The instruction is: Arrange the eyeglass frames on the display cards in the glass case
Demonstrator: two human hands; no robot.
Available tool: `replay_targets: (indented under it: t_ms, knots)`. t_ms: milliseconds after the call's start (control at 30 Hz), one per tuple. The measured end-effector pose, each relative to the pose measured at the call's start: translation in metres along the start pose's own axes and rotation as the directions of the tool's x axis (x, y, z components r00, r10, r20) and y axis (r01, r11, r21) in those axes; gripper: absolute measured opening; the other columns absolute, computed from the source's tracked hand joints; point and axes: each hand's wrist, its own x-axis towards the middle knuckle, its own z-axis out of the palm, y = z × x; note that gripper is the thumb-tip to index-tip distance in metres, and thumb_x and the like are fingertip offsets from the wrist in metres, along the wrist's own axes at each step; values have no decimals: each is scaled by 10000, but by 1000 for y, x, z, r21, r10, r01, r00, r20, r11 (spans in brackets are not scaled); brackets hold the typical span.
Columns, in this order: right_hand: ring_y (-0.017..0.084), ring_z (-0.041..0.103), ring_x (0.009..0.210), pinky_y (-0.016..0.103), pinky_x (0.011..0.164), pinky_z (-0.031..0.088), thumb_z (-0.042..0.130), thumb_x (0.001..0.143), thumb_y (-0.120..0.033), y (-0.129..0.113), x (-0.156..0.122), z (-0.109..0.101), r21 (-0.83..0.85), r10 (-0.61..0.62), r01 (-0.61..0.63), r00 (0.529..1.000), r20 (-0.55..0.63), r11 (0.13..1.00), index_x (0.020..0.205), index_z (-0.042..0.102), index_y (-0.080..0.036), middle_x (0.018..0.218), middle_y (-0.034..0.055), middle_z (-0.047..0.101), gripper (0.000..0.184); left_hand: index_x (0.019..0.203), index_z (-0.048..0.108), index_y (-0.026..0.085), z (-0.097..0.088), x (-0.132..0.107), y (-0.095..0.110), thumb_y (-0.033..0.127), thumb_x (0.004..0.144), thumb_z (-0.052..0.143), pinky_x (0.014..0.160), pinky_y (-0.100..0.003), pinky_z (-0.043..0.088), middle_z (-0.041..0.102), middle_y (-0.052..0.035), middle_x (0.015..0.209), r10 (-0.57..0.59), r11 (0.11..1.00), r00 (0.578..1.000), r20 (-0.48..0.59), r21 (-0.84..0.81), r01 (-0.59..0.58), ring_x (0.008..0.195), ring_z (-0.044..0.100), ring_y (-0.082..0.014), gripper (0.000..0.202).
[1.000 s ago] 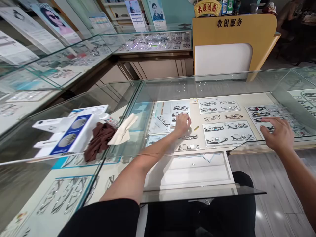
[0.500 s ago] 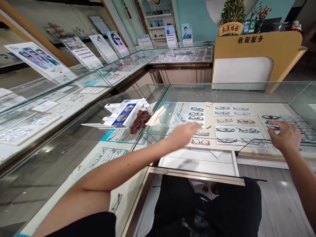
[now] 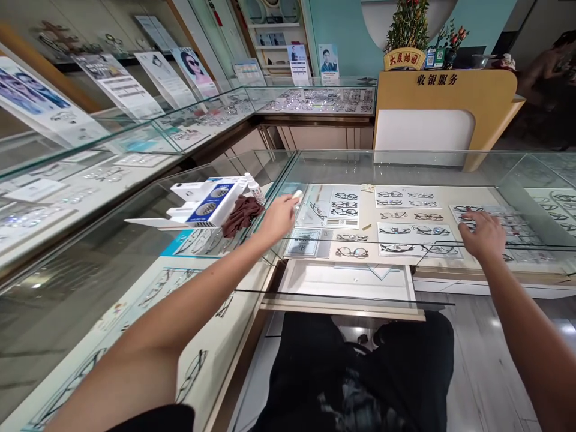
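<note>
An optician's shop: glass worktop (image 3: 405, 161) cases line the room, a yellow cashier desk (image 3: 445, 102) far behind. Since a moment ago the left hand (image 3: 278, 217) has left the frames inside the case and now closes its fingers on one cream cloth (image 3: 297, 195), beside one brown cloth (image 3: 240, 213) and one spray bottle (image 3: 256, 189). The right hand (image 3: 483, 235) rests, fingers spread, on the right display tray (image 3: 517, 225).

Single head view; looks forward-down over glass counter (image 3: 360, 165); hands near.
</note>
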Motion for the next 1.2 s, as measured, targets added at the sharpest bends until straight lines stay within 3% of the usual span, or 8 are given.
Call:
replay_targets:
  t_ms: [133,233,333,433,600,967,1067,1200]
  knots:
    - [450,554,1457,602,1190,450,552,1010,-348,1,0,0,13,-18,18,1000,5,1000,1361,792,-131,1552,231,665,477,1597,661,152,13,-30,58,11,1012,408,1279,-529,516,658,-153,1672,430,882,894,-123,-156,-445,1463,656,-280,653]
    - [453,533,1474,612,1197,432,522,1012,-356,0,-1,-1,25,-11,11,1000,10,1000,1370,783,-117,1572,236,652,503,1670,577,167,26,-45,100,-93,960,325,1312,-465,472,588,-119,1743,689,716,724,-17,-140,-684,1647,505,-213,797]
    - [438,526,1482,601,1206,430,487,1018,-382,-3,-3,-4,14,8,-9,999,31,1000,1392,767,-104,1585,238,640,544,1703,520,149,30,-46,124,-118,958,290,1275,-404,464,487,-131,1805,740,670,654,158,-93,-736,1735,356,-174,824]
    - [430,514,1491,595,1215,431,454,1017,-408,-5,-4,-5,1,9,-10,999,45,1000,1410,757,-107,1597,230,630,580,1703,518,148,27,-43,122,-129,947,304,1276,-404,424,475,-137,1807,705,695,668,238,-43,-718,1726,375,-183,833]
    - [424,510,1489,609,1234,430,453,1019,-414,-4,-4,-3,3,1,-1,999,43,1000,1407,757,-125,1579,223,639,572,1640,607,180,20,-38,89,-106,936,383,1284,-465,394,556,-121,1759,597,789,774,211,19,-614,1700,439,-228,791]
    - [394,608,1360,613,1211,429,565,907,-384,11,-7,8,214,-88,109,990,-107,971,1126,762,-161,1408,215,725,369,1643,636,187,4,-45,57,-31,1007,371,1129,-469,545,657,-148,1669,515,830,823,241,100,-549,1424,692,-302,723]
    - [351,650,1310,586,1214,449,549,939,-400,1,-22,9,260,-120,159,980,-159,953,1149,760,-171,1352,191,743,376,1642,627,163,6,-40,67,67,1067,395,1248,-514,488,628,-146,1698,528,842,820,220,-7,-540,1598,560,-315,628]
    - [347,676,1298,576,1184,487,566,953,-424,-28,-44,3,354,-196,259,959,-204,899,1136,776,-188,1289,170,768,365,1680,567,136,20,-31,113,218,1132,458,1353,-493,398,535,-152,1776,659,752,725,201,-177,-635,1682,464,-275,565]
